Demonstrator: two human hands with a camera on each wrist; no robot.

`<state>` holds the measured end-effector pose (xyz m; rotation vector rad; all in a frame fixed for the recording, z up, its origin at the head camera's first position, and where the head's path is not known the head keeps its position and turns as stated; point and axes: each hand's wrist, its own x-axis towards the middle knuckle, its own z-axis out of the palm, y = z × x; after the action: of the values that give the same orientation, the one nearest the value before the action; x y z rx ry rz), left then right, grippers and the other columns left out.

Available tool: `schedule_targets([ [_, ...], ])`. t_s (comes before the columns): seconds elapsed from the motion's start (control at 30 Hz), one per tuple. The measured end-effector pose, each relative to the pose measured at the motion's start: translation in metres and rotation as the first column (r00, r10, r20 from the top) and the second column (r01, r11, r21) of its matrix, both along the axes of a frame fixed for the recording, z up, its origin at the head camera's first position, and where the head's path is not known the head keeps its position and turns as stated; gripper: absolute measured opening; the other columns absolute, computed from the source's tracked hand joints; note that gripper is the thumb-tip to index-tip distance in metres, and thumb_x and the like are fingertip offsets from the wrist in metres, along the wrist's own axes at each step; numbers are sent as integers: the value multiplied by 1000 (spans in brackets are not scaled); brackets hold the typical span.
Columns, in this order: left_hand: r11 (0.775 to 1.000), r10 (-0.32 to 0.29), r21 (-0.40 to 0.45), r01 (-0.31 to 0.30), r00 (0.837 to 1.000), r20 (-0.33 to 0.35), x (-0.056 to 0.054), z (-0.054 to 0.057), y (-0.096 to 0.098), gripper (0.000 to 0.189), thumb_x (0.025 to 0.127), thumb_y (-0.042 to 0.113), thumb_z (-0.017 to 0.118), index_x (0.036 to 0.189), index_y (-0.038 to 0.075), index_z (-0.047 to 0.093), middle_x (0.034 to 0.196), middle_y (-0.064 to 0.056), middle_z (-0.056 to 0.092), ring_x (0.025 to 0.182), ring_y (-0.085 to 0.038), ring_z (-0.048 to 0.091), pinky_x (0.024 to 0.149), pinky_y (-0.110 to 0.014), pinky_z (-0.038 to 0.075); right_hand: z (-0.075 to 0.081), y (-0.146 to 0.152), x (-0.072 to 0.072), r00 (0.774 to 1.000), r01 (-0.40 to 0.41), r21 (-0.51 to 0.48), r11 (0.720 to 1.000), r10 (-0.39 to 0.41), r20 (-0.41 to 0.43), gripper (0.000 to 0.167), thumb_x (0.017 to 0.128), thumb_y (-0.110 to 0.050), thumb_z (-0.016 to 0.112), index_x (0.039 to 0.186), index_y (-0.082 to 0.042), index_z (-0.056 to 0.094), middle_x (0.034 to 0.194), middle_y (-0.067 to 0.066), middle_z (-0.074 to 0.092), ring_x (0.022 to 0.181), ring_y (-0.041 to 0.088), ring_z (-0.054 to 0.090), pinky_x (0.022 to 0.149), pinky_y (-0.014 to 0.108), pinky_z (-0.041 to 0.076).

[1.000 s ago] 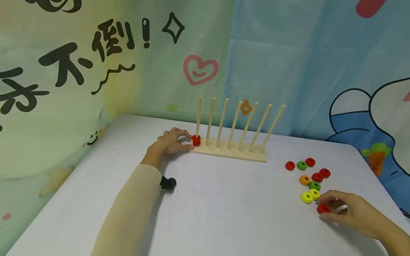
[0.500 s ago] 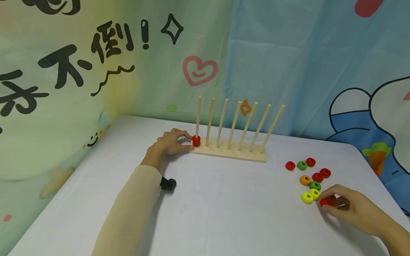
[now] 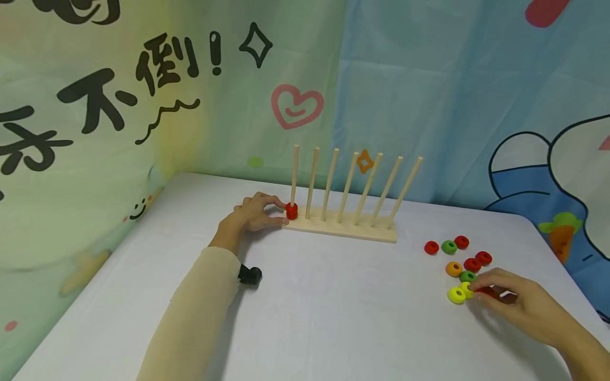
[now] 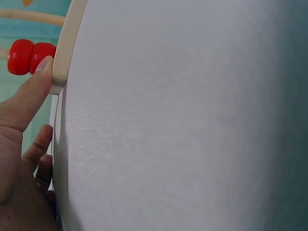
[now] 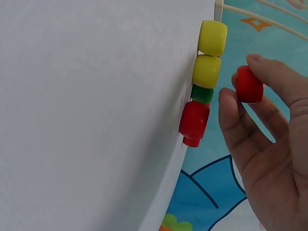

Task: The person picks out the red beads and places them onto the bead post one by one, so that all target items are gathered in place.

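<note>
At the back of the table stands a wooden peg rack (image 3: 340,230), a flat base with several upright pegs. Two red beads (image 3: 292,211) are stacked on its leftmost peg. My left hand (image 3: 254,212) holds the left end of the base, the thumb at the front corner beside the lower bead and the index finger behind. My right hand (image 3: 526,304) pinches a red bead (image 5: 250,84) between thumb and fingers, raised off the table. Just left of it lie two yellow beads (image 3: 456,295), one partly hidden by the fingertips.
Right of the rack lie more loose beads: a green bead (image 3: 449,247), an orange bead (image 3: 454,269), several red beads (image 3: 431,247) and another green one. A printed cloth (image 3: 419,95) hangs behind the white table (image 3: 333,307). A black wrist mount (image 3: 250,275) sticks out from the left sleeve.
My right hand has lifted the red bead off the table and moved it slightly away from me, towards the yellow beads. The left hand has stayed at the rack's end.
</note>
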<state>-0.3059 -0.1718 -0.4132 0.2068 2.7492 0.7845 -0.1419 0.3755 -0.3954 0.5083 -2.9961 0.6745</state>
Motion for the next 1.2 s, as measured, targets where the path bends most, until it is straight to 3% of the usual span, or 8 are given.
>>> schedule_targets([
  [0.3,1000,2,0,-2,1000,5,2,4,1,49,89,56,74,134,39,64,163,-5,31,146,-41,27,111,-65,26,5,-5,-2,1000,-11,-7,1000,11,2,49,76,2,87,120,-15,72,114,5,63,85,-2,57,70,17,56],
  [0.5,1000,0,-3,0,1000,5,2,3,1,50,89,57,74,134,39,63,164,-6,30,146,-41,27,110,-65,27,5,-8,-2,1000,-1,-12,1000,1,-5,47,79,-1,86,123,-12,71,117,9,63,85,-5,57,70,16,55],
  [0.73,1000,-1,6,1,1000,2,3,2,1,49,89,56,74,133,38,64,163,-6,31,145,-41,27,110,-66,27,8,-15,-5,999,-34,-94,995,31,-37,43,81,-2,85,121,-12,72,111,4,64,91,-10,60,72,13,55],
  [0.97,1000,-3,9,3,1000,-4,2,2,0,50,88,57,74,133,38,64,163,-5,32,145,-41,27,110,-64,27,15,-30,-12,996,-80,-132,988,75,-41,41,82,-3,84,120,-13,71,111,3,68,92,-4,63,74,15,56],
  [1.2,1000,0,6,0,1000,-5,2,1,0,49,88,57,74,132,39,64,162,-4,32,144,-40,29,109,-64,29,19,-39,-17,997,-77,-114,990,77,-11,38,84,-6,84,120,-14,72,111,4,69,88,0,62,72,19,57],
])
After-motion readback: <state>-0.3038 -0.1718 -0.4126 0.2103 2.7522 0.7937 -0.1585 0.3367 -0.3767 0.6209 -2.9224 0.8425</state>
